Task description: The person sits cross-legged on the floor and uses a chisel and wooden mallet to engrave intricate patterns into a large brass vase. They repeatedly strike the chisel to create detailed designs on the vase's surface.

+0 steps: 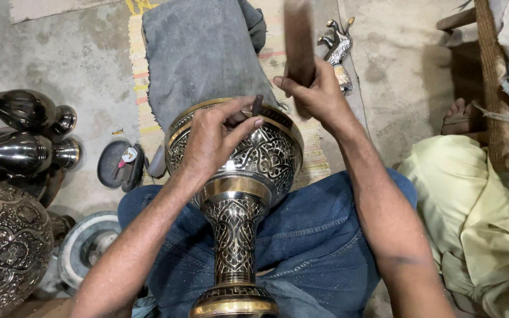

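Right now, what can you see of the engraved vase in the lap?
The engraved vase looks like black-and-gold metal: a round bowl with floral scrollwork, gold rim bands, a patterned stem and a gold-edged foot. It lies tilted across the jeans-clad lap, foot toward the camera. The left hand rests on the bowl, holding a small chisel at the rim.

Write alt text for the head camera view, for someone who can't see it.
A seated person's left hand holds a small chisel against an engraved brass vase lying across their lap, while the right hand grips a wooden mallet. More metal vases lie on the floor.
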